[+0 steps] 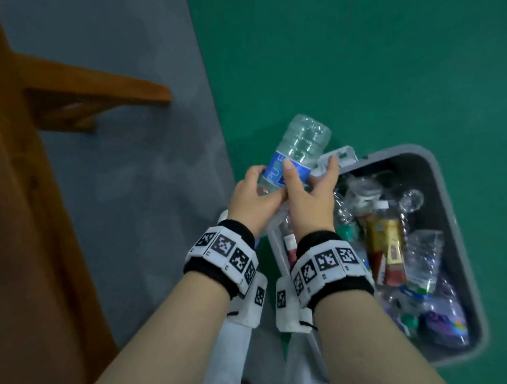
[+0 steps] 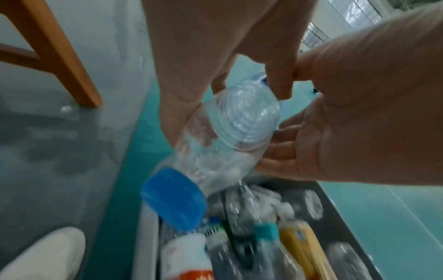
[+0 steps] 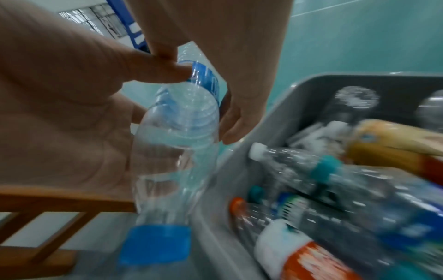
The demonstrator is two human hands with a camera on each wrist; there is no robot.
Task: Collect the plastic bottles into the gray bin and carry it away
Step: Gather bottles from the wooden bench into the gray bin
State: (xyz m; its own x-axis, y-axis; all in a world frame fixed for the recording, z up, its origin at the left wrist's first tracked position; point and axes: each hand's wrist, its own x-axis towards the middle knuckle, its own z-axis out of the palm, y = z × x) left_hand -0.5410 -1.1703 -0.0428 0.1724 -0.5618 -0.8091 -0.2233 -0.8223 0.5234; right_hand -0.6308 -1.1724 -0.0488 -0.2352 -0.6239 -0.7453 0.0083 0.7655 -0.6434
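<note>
A clear plastic bottle (image 1: pixel 300 146) with a blue label is held in both hands just above the left end of the gray bin (image 1: pixel 443 184). Its base points away from me. Its blue cap (image 2: pixel 172 199) points back toward me. My left hand (image 1: pixel 261 188) grips the bottle's left side, and my right hand (image 1: pixel 308 176) wraps it from the right with the thumb on the label. The bottle (image 3: pixel 177 123) hangs beside the bin wall (image 3: pixel 263 123), outside the rim. Several bottles lie inside the bin, among them a yellow-labelled one (image 1: pixel 385 242).
The bin stands on a green floor (image 1: pixel 356 49), next to a gray floor strip (image 1: pixel 124 170). A wooden furniture frame (image 1: pixel 89 92) stands to the left. The bin's light handle (image 1: pixel 339 155) sticks up by my right fingers. A white shoe (image 2: pixel 43 255) is below.
</note>
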